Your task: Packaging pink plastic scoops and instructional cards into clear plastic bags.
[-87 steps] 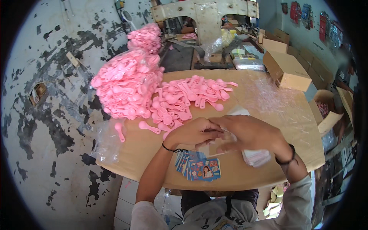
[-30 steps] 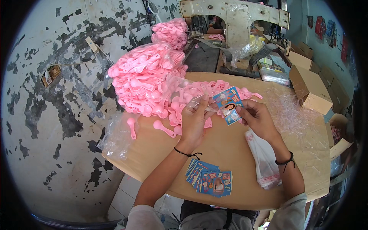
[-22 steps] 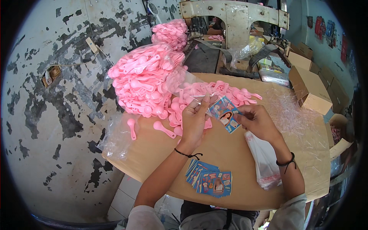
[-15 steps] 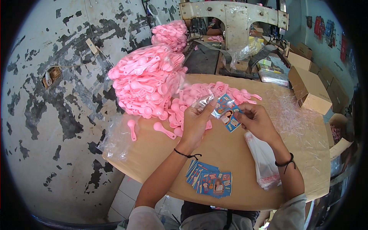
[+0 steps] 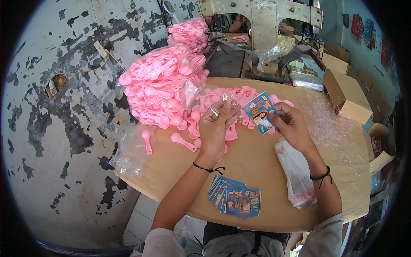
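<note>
My left hand [image 5: 214, 130] pinches a small clear plastic bag [image 5: 219, 106] above the table, in front of the loose pink spoons [image 5: 236, 95]. Just to its right, my right hand [image 5: 292, 128] grips a blue printed card [image 5: 260, 112] by its right edge, between thumb and fingers. Card and bag are apart. A fanned stack of similar cards [image 5: 237, 201] lies near the table's front edge. Beneath my right forearm rests a pile of flat clear bags [image 5: 295, 180]. Two pink spoons [image 5: 184, 141] lie separately, left of my left hand.
Big clear sacks full of pink spoons [image 5: 162, 85] stand at the back left beside a peeling wall. Plastic strips [image 5: 334, 120] litter the table's right side. Open cardboard boxes [image 5: 347, 96] stand beyond it. A metal machine frame [image 5: 263, 25] rises at the back, with a person's arm behind it.
The card and the bag were together between my hands and are now separated. My right hand has raised the card slightly, and the left holds the bag upright.
</note>
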Demonstrator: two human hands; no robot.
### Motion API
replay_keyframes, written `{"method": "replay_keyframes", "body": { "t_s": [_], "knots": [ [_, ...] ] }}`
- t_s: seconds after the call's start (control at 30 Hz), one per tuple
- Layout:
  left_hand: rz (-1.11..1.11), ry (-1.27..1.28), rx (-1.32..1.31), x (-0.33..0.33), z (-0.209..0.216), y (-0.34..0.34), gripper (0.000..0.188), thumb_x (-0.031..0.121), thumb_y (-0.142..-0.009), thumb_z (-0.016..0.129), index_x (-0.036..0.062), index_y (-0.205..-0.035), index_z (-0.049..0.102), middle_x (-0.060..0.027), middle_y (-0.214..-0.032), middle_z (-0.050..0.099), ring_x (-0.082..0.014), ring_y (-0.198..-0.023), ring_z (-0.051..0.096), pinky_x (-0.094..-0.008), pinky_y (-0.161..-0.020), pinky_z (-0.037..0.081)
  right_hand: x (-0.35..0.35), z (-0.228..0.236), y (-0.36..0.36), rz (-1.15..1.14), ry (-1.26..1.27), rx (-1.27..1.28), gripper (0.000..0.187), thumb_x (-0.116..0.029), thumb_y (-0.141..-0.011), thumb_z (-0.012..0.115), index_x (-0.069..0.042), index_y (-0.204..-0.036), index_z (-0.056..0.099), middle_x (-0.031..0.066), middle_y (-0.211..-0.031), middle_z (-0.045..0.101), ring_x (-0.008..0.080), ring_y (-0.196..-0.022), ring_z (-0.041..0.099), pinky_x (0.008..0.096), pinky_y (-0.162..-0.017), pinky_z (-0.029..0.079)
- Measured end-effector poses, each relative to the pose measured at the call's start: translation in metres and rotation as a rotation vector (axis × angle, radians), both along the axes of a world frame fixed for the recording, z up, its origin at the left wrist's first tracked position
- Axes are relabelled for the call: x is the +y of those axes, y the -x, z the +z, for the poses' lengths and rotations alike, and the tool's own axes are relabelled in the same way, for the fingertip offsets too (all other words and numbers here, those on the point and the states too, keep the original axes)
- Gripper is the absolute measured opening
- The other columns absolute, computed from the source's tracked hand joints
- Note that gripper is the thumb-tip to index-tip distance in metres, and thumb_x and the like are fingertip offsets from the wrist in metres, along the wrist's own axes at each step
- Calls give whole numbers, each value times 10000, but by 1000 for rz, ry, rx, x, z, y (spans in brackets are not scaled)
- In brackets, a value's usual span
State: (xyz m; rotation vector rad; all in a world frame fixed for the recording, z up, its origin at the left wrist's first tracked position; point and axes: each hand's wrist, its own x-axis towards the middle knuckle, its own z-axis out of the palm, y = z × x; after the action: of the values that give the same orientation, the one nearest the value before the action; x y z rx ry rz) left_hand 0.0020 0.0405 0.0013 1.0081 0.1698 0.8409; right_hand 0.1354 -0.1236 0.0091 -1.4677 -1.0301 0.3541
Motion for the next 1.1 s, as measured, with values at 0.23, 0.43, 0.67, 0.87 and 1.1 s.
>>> {"method": "replay_keyframes", "body": {
  "t_s": [0.23,0.43,0.67,0.87,1.1],
  "knots": [
    [-14,-3,-31,-1,-2,-1,320,237,-950,613,-22,-1137,604,-102,-1048,648,-182,-971,658,-280,-853,551,2,-7,-8,-126,6,-154,118,-113,-949,587,-17,-1009,619,-57,-773,566,7,-638,463,200,-552,382],
    [-10,14,-22,1,-5,-1,351,245,-956,603,-20,-1186,588,-96,-1068,644,-164,-977,646,-279,-863,545,-1,-1,-2,119,73,45,124,-148,-964,569,-49,-1015,623,-75,-782,559,-6,-647,432,186,-559,352],
    [-46,9,-48,-1,-2,0,361,241,-966,585,-17,-1218,566,-83,-1087,623,-163,-1001,628,-291,-872,542,-2,-6,-8,106,-33,40,109,-127,-965,552,-60,-1028,611,-76,-814,557,-5,-657,421,179,-560,329],
    [-117,-7,7,-2,-4,0,339,243,-968,581,-8,-1197,574,-91,-1098,623,-170,-1006,627,-302,-896,539,-6,3,0,86,-57,-24,136,-80,-956,543,-40,-1084,558,-2,-1039,564,86,-921,528,259,-803,447],
    [-209,-50,55,-16,-5,-3,321,231,-981,557,-2,-1202,572,-99,-1096,640,-180,-1008,639,-310,-863,553,-1,11,19,125,-195,-314,249,-9,-918,561,-45,-1162,530,118,-1271,578,151,-1005,581,292,-845,473]
  ]
}}
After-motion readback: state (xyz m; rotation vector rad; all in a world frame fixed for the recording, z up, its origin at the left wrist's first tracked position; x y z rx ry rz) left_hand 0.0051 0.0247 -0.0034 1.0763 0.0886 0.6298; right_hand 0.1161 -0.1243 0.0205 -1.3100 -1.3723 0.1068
